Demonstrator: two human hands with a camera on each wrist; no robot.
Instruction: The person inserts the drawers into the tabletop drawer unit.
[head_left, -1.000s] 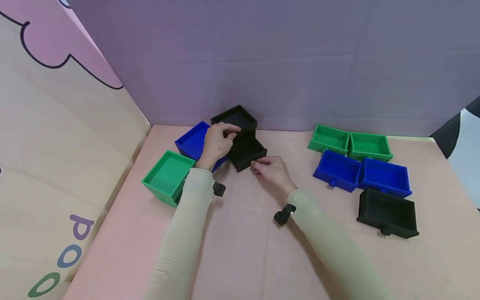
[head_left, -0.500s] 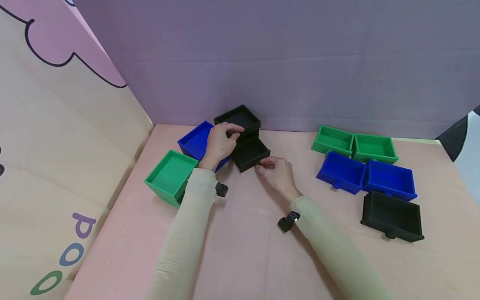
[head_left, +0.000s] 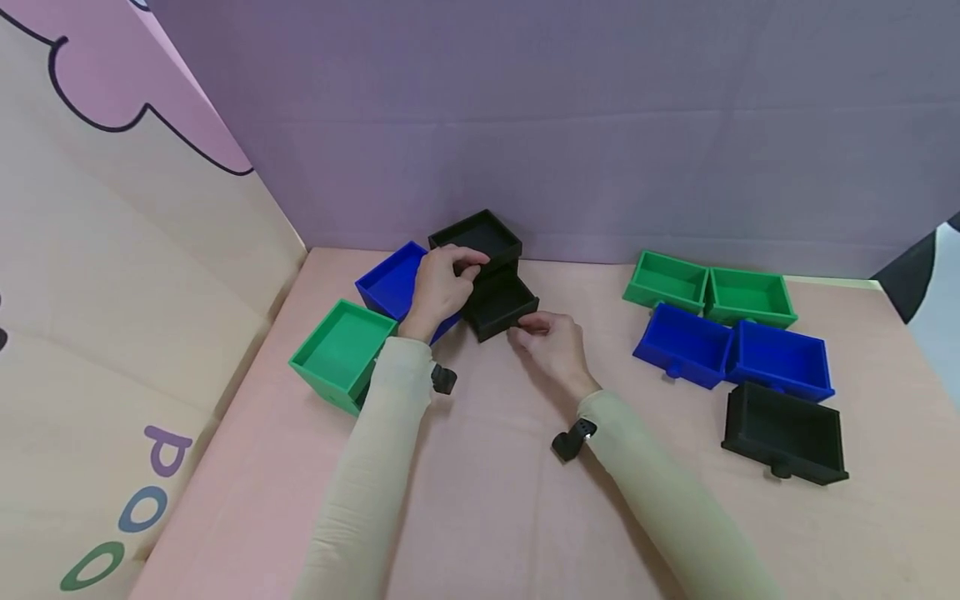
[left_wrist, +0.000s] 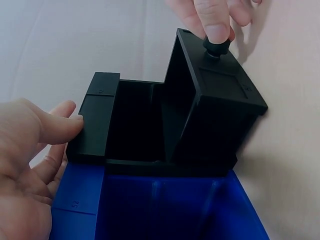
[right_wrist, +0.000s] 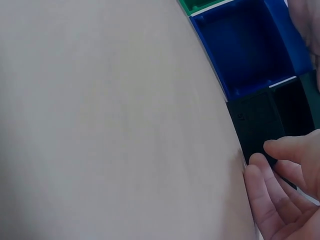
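In the head view, a black drawer cabinet (head_left: 483, 236) stands against the back wall. A black drawer (head_left: 498, 305) juts from its lower front. My left hand (head_left: 441, 285) grips the cabinet's near left side; in the left wrist view the thumb lies on the black face, with fingers curled behind. My right hand (head_left: 557, 343) pinches the drawer's round knob (left_wrist: 216, 46) between thumb and finger. Part of the drawer sits inside the cabinet frame, and the opening beside it is dark. Touching the black cabinet is a blue cabinet frame (left_wrist: 165, 205), partly hidden by my left hand.
A green cabinet (head_left: 341, 350) stands left of the blue one, beside my left forearm. On the right lie loose drawers: two green (head_left: 750, 296), two blue (head_left: 780, 358) and a black one (head_left: 783, 429). A purple-grey wall (head_left: 570, 133) rises behind the pink table (head_left: 480, 500).
The view has shifted slightly. My right hand and the black drawer have edged a little toward the cabinet. The left hand keeps its grip in the same place.
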